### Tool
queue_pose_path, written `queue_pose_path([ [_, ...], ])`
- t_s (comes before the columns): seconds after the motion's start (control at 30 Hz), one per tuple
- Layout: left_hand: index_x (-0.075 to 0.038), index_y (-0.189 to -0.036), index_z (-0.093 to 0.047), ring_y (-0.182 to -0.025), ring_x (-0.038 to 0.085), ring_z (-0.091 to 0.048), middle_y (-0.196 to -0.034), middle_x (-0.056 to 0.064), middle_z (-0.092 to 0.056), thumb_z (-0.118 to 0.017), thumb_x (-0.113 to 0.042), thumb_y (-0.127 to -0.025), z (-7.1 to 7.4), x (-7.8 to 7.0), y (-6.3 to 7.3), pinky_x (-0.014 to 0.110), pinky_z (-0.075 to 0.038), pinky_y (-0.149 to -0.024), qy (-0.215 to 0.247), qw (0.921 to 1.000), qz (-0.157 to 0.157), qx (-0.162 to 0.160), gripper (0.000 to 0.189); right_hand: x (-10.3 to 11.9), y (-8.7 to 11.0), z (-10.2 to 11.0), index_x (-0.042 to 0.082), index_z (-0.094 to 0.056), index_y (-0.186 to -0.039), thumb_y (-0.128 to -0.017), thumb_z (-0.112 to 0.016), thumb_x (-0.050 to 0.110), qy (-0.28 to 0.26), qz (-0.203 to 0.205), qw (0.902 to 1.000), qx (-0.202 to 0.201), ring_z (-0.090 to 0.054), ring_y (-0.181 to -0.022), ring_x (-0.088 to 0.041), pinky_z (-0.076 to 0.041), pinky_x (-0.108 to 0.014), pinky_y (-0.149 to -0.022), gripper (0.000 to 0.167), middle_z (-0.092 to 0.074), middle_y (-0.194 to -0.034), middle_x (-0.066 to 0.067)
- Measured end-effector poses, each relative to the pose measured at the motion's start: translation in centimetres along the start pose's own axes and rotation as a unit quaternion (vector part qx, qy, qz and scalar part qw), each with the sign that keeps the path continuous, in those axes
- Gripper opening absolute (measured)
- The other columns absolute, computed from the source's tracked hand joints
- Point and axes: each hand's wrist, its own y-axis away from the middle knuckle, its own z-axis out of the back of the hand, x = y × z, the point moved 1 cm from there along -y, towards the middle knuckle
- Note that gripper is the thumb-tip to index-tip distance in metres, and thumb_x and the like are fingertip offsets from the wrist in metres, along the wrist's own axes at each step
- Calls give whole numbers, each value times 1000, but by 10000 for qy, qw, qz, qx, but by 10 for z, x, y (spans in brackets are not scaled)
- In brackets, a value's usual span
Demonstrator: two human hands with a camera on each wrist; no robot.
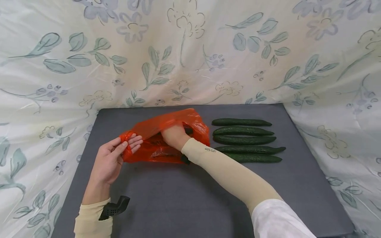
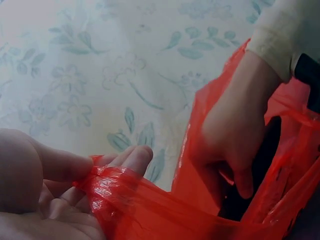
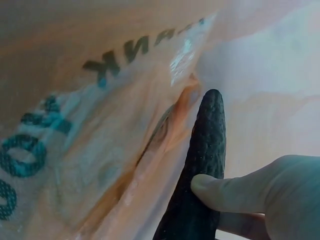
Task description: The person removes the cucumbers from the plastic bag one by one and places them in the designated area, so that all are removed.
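Note:
A red plastic bag [image 1: 166, 120] lies on its side toward the back of the dark table, its mouth spread. My left hand [image 1: 110, 160] pinches the bag's left edge between thumb and fingers, the other fingers fairly straight behind the film. Reaching into the bag, my right hand [image 1: 175, 135] has its fingertips hidden from the head camera. The right wrist view has its thumb and fingers gripping a dark green cucumber [image 3: 202, 150] near the tapered end. Printed letters show through the bag film [image 3: 115, 125] beside it. A dark tip [image 1: 185, 159] shows below the right wrist.
Several more cucumbers [image 1: 244, 131] lie side by side to the right of the bag, the nearest partly behind the right sleeve [image 1: 217, 162]. A flower-printed cloth [image 1: 190, 69] hangs behind and beside the grey table [image 1: 178, 201]. A black wrist mount [image 1: 114, 207] sits on the left forearm.

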Motion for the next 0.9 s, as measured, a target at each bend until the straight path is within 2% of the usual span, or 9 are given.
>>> queue_pose_path([
  [0.07, 28, -147, -41, -118, 30, -75, -131, 20, -73, -50, -2, -115, 0, 0, 0, 40, -56, -102, -3, 10000, 10, -26, 45, 5, 3, 2, 16, -79, -102, -106, -68, 18, 398, 76, 9992, -42, -73, -82, -22, -65, -45, -73, 11, -73, -91, -2],
  [0.13, 27, -147, -42, -118, 30, -75, -131, 20, -73, -50, -2, -115, -1, 0, 0, 40, -56, -102, 0, 10000, 15, -52, 44, 7, 5, 3, 17, -79, -101, -103, -71, 20, 468, 96, 9988, -70, -73, -80, -21, -65, -44, -70, 8, -73, -89, -1],
  [0.33, 27, -147, -41, -119, 32, -74, -132, 21, -72, -49, -1, -115, -3, 1, -2, 41, -55, -103, 119, 9999, -35, -53, 44, 10, 11, 7, 18, -79, -111, -100, -78, 23, 77, 120, 9999, -13, -73, -89, -22, -64, -48, -77, 12, -74, -97, -1],
  [0.43, 25, -147, -43, -119, 33, -74, -132, 21, -72, -49, -1, -115, -4, 2, -3, 41, -55, -103, 151, 9998, -68, -83, 42, 11, 13, 7, 19, -79, -111, -98, -79, 24, 54, 163, 9998, 35, -72, -88, -22, -64, -48, -75, 15, -74, -97, -1],
  [0.7, 28, -149, -38, -120, 31, -74, -133, 19, -72, -49, -2, -115, -10, 7, -6, 41, -55, -105, 118, 9999, 34, -47, 46, 11, 12, 8, 19, -77, -100, -98, -77, 25, -167, -92, 9988, 459, -70, -80, -20, -62, -47, -76, 6, -70, -87, 3],
  [0.9, 28, -149, -36, -119, 31, -74, -133, 19, -72, -49, -2, -115, -11, 9, -6, 40, -54, -104, 127, 9999, 49, -89, 47, 11, 13, 15, 18, -76, -92, -101, -74, 24, -596, -214, 9949, 783, -67, -75, -18, -62, -39, -67, 11, -67, -79, 4],
])
